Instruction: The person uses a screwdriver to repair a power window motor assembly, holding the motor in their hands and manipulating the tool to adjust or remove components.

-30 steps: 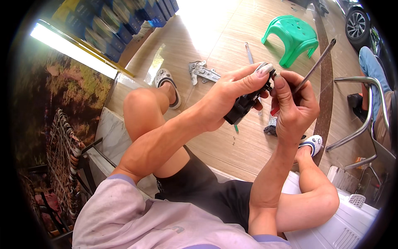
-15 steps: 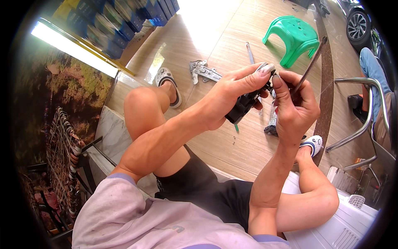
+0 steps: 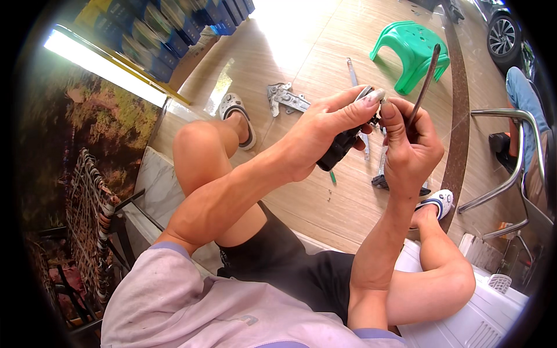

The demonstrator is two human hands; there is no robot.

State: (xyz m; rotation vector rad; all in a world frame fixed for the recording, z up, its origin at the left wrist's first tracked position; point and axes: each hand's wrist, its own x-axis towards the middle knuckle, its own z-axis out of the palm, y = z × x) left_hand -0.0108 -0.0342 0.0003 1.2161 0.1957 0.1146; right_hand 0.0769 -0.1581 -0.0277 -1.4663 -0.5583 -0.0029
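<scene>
- The wooden floor fills the upper middle of the view, sunlit at the top.
- A row of blue crates runs along the upper left edge.
- A chrome chair frame curves in at the right, with a car wheel above it.
- A green plastic stool stands on the floor beyond the hands.
- The person sits low with both knees raised, 1 sandal under the left foot and another under the right.
- A flat metal bracket lies on the floor between the left sandal and the hands, partly hidden by the left hand.
- The left hand is closed around a small black part, held up in front of the knees; its fingers cover most of it.
- The right hand is closed on a thin dark metal rod that sticks up past the stool, thumb tip touching the left fingertips.
- A small green object lies on the floor just below the black part.
</scene>
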